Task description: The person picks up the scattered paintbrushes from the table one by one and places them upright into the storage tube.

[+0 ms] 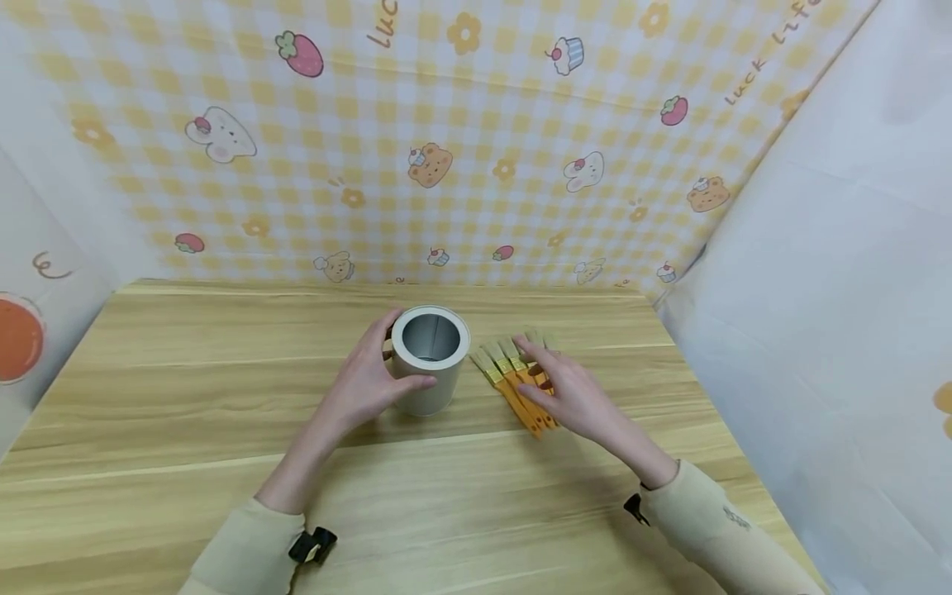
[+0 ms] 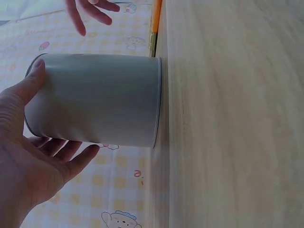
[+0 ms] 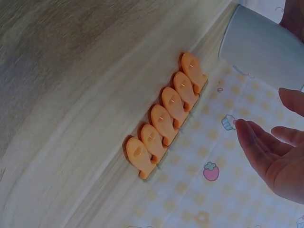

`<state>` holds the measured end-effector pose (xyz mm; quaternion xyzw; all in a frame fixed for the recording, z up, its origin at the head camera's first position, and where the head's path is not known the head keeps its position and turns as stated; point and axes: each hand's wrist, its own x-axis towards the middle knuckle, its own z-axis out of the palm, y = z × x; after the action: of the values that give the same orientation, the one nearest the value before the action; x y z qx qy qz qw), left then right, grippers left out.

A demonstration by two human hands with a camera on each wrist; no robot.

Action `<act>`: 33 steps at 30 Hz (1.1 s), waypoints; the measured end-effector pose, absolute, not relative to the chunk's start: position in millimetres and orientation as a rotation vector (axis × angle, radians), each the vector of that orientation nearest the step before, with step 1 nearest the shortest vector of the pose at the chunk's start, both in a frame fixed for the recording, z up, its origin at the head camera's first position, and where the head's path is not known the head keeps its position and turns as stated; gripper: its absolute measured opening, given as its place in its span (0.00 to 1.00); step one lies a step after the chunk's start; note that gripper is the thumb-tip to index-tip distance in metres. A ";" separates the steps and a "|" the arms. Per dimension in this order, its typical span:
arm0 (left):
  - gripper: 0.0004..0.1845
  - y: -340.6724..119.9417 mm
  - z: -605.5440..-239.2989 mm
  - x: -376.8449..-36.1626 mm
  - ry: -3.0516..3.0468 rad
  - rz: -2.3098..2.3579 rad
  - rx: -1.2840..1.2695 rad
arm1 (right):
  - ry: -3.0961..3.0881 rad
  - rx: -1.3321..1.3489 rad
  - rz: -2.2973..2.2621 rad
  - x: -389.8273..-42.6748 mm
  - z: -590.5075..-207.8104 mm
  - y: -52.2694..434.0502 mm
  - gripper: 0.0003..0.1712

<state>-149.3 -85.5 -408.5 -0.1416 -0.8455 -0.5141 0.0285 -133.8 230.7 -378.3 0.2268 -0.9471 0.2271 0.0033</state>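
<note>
A pale grey-white cylindrical canister (image 1: 426, 395) stands upright on the wooden table, its round mouth facing up and the inside grey. My left hand (image 1: 367, 376) holds it near the top, thumb on the front and fingers round the far left side. In the left wrist view the thumb lies at the rim of the canister (image 2: 99, 99). Several paintbrushes with orange handles (image 1: 519, 405) and pale bristles lie side by side to its right. Above them hovers my right hand (image 1: 576, 397), fingers loosely bent with nothing in them, hiding part of the brushes.
The wooden table (image 1: 476, 512) runs up to a yellow checked cloth (image 1: 491, 207) with cartoon prints at the back. White sheets hang at the left and right sides (image 1: 840, 273).
</note>
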 end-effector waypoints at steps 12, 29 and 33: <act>0.56 -81.7 -403.6 -147.1 -2.607 -1.600 -0.460 | -3.056 0.625 0.727 -145.5 -389.5 217.9 0.28; 0.57 -86.5 -406.7 -139.9 -2.629 -1.618 -0.510 | -3.195 0.595 0.455 -153.0 -413.5 199.9 0.08; 0.57 -91.3 -406.1 -138.8 -2.653 -1.644 -0.543 | -3.173 0.612 0.409 -155.1 -415.9 194.8 0.07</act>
<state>-138.8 -91.3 -406.1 -0.1715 -0.8374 -0.5189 -0.0129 -155.1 194.8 -415.9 0.1877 -0.9725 0.1252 -0.0577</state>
